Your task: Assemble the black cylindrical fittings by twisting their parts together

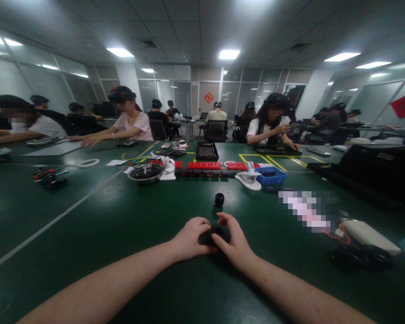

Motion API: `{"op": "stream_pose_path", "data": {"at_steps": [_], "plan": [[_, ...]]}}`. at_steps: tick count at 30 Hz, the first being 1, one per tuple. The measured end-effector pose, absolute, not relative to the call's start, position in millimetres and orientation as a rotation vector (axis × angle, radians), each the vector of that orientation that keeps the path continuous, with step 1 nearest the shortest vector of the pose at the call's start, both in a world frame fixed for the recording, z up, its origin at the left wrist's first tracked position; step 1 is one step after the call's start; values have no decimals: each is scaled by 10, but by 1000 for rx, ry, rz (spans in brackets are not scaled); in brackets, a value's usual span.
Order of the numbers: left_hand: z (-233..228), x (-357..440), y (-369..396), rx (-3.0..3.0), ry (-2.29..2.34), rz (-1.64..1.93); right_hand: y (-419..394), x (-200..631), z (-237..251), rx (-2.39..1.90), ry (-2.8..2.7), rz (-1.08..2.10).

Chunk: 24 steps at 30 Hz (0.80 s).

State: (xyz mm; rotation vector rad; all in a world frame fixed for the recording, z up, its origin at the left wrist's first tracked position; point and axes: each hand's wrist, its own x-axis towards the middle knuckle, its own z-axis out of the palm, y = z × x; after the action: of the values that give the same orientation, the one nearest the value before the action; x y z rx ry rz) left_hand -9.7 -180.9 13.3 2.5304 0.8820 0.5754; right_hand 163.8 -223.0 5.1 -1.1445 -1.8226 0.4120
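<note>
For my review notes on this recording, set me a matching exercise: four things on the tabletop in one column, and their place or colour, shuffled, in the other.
Things:
1. Blue bin
2. Small black piece
3. Dark round object
4. Round dish

Places or colours:
A. Between the left hand and the right hand
B. Silver-coloured
C. Just to the right of the white clip
D. Standing apart on the green tabletop, just beyond the hands

Pairs: 1-C, 2-D, 3-A, 4-B

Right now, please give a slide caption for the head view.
Left hand and right hand around a black part at a green table, another black piece beyond.
</note>
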Motion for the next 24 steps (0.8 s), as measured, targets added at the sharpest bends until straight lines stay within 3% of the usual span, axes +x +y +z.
{"op": "stream_pose_path", "data": {"at_steps": [15, 24], "plan": [[127, -89, -1799, 2515, 885, 567, -2210, 1612, 55, -1255, -1782, 452], [86, -100, -1788, 2528, 873, 569, -2282, 1636, 97, -1013, -1868, 609]]}}
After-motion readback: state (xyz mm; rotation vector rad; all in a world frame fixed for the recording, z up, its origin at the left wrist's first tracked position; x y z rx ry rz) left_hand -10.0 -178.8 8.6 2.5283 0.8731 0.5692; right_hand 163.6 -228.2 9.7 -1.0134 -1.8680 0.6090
